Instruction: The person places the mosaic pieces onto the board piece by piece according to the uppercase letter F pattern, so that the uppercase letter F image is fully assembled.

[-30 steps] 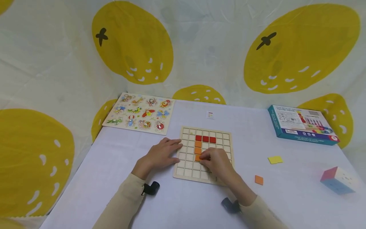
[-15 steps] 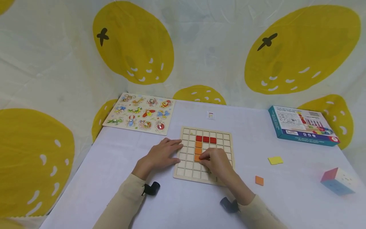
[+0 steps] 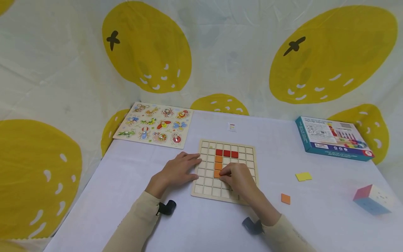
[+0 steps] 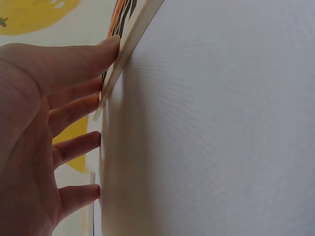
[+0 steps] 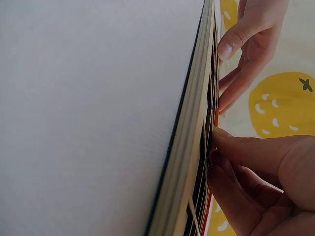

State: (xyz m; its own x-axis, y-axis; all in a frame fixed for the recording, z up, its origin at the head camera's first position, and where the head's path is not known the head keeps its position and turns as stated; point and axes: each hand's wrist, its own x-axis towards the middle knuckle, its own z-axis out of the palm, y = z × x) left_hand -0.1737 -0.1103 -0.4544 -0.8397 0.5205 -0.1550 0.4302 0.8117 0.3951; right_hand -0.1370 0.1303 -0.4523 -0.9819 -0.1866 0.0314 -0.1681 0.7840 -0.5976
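A wooden grid board (image 3: 207,189) lies on the table, with a row of red tiles (image 3: 226,153) and a column of orange tiles (image 3: 218,166) below its left end. My right hand (image 3: 240,178) pinches the lowest orange tile (image 3: 217,174) at its right edge, fingertips down at the board. In the right wrist view, the thumb and curled fingers of that hand (image 5: 251,172) meet at the board's surface. My left hand (image 3: 179,168) rests spread at the board's left edge. The left wrist view shows its thumb (image 4: 83,64) on the board's rim and its other fingers straight.
A loose orange tile (image 3: 285,198) and yellow tiles (image 3: 303,176) lie right of the board. Farther right are a puzzle cube (image 3: 372,199) and a flat box (image 3: 335,138). An insect puzzle board (image 3: 153,124) sits back left, and a small printed card (image 3: 231,126) behind the grid.
Both hands stay almost where they were. The whole head view has shifted very slightly, and the tiles keep their places on the board.
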